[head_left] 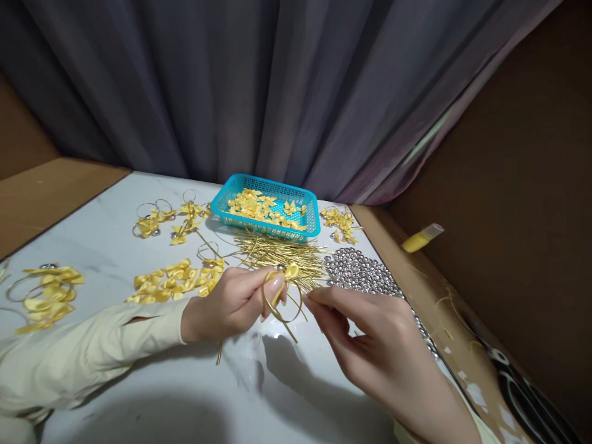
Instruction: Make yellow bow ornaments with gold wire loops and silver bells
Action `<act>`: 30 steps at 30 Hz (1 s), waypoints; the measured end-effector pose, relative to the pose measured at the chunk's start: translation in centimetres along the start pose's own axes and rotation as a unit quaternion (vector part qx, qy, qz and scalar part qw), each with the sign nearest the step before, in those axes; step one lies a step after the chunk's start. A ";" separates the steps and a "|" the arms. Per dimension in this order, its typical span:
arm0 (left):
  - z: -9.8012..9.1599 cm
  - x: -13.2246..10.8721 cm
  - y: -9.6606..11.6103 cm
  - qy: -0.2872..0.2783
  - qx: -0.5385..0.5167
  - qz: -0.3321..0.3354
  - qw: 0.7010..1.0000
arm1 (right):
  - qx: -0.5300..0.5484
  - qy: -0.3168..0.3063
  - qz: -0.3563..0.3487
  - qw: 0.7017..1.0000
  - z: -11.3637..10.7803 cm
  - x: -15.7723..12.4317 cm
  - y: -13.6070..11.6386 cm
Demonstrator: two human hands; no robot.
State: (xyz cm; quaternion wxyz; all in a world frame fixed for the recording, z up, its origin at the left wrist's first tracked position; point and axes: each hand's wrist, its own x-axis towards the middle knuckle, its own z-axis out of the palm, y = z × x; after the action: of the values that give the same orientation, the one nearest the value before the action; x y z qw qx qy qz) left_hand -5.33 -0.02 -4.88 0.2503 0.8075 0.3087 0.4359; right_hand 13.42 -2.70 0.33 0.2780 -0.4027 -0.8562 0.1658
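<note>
My left hand [234, 302] pinches a small yellow ribbon bow [290, 271] with a silver bead on it, held just above the white tabletop [208, 394]. A gold cord [282, 311] loops down from the bow. My right hand [370, 336] pinches the right end of that cord loop between thumb and forefinger. Both hands are closed, close together at the middle of the table. A pile of gold cords [282, 253] lies just behind the hands.
A blue basket [311, 213] of yellow bows stands at the back. Silver beads [363, 274] spread at the right. Loose bows [173, 280] and finished looped bows [157, 219] lie left; more looped bows [46, 296] far left. A yellow glue stick [420, 238] and scissors [527, 388] lie on the cardboard.
</note>
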 end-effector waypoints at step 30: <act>0.1 -0.2 -0.1 -0.010 -0.012 -0.019 1.000 | -0.009 0.007 -0.017 1.000 0.3 -0.1 0.1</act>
State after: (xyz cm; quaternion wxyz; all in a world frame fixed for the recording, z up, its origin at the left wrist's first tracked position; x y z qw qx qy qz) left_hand -5.41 -0.09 -5.11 0.2713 0.8026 0.3163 0.4267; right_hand 13.30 -2.74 0.01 0.2831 -0.3918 -0.8623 0.1509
